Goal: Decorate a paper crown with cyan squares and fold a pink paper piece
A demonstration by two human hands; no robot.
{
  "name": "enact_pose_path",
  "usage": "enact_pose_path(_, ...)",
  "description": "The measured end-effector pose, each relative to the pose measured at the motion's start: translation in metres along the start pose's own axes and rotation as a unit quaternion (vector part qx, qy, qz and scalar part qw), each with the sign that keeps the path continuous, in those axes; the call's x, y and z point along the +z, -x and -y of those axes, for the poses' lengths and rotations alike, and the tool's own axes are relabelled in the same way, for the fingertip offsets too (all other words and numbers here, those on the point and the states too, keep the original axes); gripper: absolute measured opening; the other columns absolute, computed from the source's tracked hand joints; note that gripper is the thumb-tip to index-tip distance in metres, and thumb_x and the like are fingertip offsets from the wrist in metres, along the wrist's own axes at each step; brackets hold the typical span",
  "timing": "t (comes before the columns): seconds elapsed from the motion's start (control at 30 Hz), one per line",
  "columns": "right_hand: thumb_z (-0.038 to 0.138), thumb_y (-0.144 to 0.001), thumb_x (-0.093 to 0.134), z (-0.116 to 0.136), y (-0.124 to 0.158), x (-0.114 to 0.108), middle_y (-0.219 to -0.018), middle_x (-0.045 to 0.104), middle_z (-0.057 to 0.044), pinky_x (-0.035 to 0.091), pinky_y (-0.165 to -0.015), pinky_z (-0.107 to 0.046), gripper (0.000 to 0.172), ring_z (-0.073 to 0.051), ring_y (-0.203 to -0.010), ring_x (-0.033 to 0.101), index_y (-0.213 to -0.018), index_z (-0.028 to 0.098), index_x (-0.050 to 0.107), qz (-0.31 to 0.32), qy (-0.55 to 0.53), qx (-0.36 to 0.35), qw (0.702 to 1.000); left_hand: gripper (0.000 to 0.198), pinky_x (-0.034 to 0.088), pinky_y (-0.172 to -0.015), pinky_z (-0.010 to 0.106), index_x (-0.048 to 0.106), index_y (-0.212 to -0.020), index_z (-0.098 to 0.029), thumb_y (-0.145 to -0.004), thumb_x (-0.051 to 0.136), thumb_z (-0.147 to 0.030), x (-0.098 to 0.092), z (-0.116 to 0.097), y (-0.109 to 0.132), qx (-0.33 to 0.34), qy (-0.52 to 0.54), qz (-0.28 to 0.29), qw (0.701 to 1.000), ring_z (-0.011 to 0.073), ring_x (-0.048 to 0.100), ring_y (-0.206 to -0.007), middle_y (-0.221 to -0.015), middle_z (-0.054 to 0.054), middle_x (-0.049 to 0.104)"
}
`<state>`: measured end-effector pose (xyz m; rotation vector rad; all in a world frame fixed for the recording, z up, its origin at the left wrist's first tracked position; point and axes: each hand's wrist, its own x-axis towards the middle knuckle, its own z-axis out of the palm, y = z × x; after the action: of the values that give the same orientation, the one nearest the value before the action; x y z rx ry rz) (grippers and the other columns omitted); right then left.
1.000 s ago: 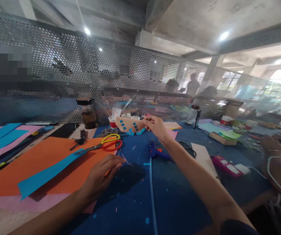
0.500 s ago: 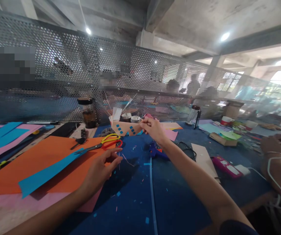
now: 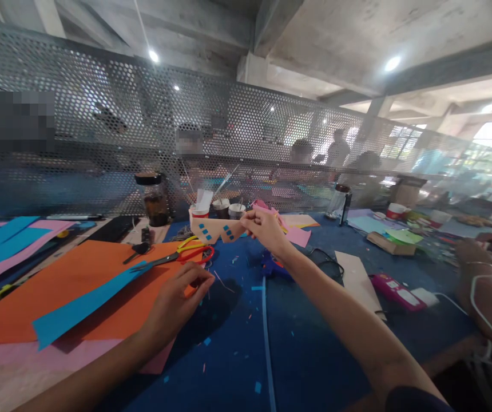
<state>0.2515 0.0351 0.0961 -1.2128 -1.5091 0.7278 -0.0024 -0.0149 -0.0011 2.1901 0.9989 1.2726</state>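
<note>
Right hand (image 3: pixel 264 230) raised above bench (image 3: pixel 310 343), pinching tan card (image 3: pixel 215 230) by its end, left hand (image 3: pixel 176 302) on orange paper (image 3: pixel 63 268), fingers curled, grip unclear, scissors (image 3: pixel 177 255) just beyond it.

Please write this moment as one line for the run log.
right hand: holds card above table | left hand: on orange paper edge, near scissors

A dark-lidded jar (image 3: pixel 155 200) stands near cups (image 3: pixel 229 210) (blue glue gun (image 3: pixel 272 267) lies apart).
</note>
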Motion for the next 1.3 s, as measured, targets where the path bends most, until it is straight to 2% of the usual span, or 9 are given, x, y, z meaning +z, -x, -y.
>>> enact_pose_path(0.07,0.011,-0.093,0.067,0.000,0.000,0.001,-0.057,0.062,0.007,0.046,-0.052,-0.019,0.011,-0.010,-0.051,0.058,-0.086,0.018,0.069,0.002,0.000,0.003,1.000,0.018,0.060,-0.079,0.027,0.075,-0.091,-0.025,-0.104,0.068,-0.035,0.000,-0.002,0.001,0.096,-0.039,-0.033,0.994,0.0176,0.074,-0.086,-0.097,0.002,0.072)
enact_pose_path(0.17,0.012,-0.094,0.067,-0.002,0.002,0.003,-0.059,0.063,0.007,0.046,-0.054,-0.019,0.010,-0.009,-0.052,0.058,-0.087,0.018,0.070,0.007,0.001,0.004,1.000,0.013,0.062,-0.085,0.025,0.074,-0.097,-0.024,-0.107,0.066,-0.024,0.001,0.000,0.004,0.186,-0.082,-0.044,0.978,0.0156,0.077,-0.094,-0.119,0.006,0.075)
enact_pose_path(0.27,0.013,-0.095,0.068,-0.005,0.003,0.006,-0.059,0.064,0.007,0.046,-0.054,-0.019,0.009,-0.009,-0.052,0.058,-0.088,0.018,0.070,0.009,0.002,0.007,1.000,0.012,0.062,-0.096,0.026,0.072,-0.103,-0.022,-0.108,0.064,-0.016,0.003,0.004,0.008,0.234,-0.094,-0.016,0.968,0.0150,0.079,-0.104,-0.136,0.009,0.076)
enact_pose_path(0.37,0.012,-0.095,0.068,-0.007,0.003,0.009,-0.059,0.064,0.007,0.045,-0.054,-0.019,0.010,-0.009,-0.052,0.058,-0.087,0.018,0.070,0.011,0.004,0.012,1.000,0.012,0.061,-0.104,0.026,0.071,-0.109,-0.022,-0.108,0.063,-0.013,0.005,0.009,0.009,0.262,-0.086,0.002,0.961,0.0167,0.079,-0.116,-0.134,0.008,0.080)
enact_pose_path(0.43,0.011,-0.095,0.068,-0.008,0.003,0.010,-0.059,0.064,0.006,0.046,-0.054,-0.019,0.010,-0.009,-0.052,0.058,-0.087,0.017,0.070,0.013,0.005,0.013,1.000,0.014,0.061,-0.103,0.026,0.072,-0.112,-0.022,-0.108,0.064,-0.013,0.006,0.011,0.009,0.267,-0.080,0.000,0.960,0.0162,0.080,-0.113,-0.128,0.007,0.082)
enact_pose_path(0.63,0.012,-0.095,0.070,-0.007,0.005,0.011,-0.060,0.066,0.006,0.047,-0.054,-0.018,0.008,-0.008,-0.053,0.059,-0.088,0.017,0.071,0.016,0.007,0.012,1.000,0.014,0.063,-0.086,0.023,0.078,-0.105,-0.023,-0.106,0.066,-0.016,0.004,0.005,0.004,0.240,-0.079,-0.020,0.967,0.0157,0.080,-0.092,-0.101,0.004,0.082)
enact_pose_path(0.9,0.014,-0.095,0.070,-0.009,0.003,0.010,-0.059,0.064,0.006,0.045,-0.053,-0.019,0.006,-0.009,-0.051,0.058,-0.089,0.017,0.071,0.009,0.007,0.013,1.000,0.021,0.060,-0.074,0.025,0.081,-0.097,-0.024,-0.108,0.064,-0.029,0.002,0.002,0.002,0.175,-0.080,-0.018,0.981,0.0160,0.076,-0.077,-0.086,0.002,0.079)
enact_pose_path(1.03,0.015,-0.094,0.070,-0.008,0.003,0.008,-0.059,0.064,0.006,0.046,-0.054,-0.020,0.005,-0.009,-0.051,0.058,-0.090,0.017,0.071,0.005,0.006,0.012,1.000,0.018,0.057,-0.073,0.024,0.079,-0.097,-0.024,-0.106,0.065,-0.032,0.002,0.004,0.004,0.126,-0.073,-0.016,0.989,0.0155,0.075,-0.074,-0.083,0.000,0.079)
enact_pose_path(1.3,0.018,-0.092,0.069,-0.005,-0.005,-0.008,-0.061,0.065,0.005,0.049,-0.056,-0.021,0.007,-0.011,-0.054,0.060,-0.085,0.018,0.071,-0.025,0.008,0.004,1.000,0.020,0.055,-0.067,0.025,0.077,-0.094,-0.025,-0.103,0.066,-0.039,0.001,0.006,0.005,0.029,-0.052,-0.005,0.998,0.0153,0.070,-0.065,-0.076,-0.003,0.076)
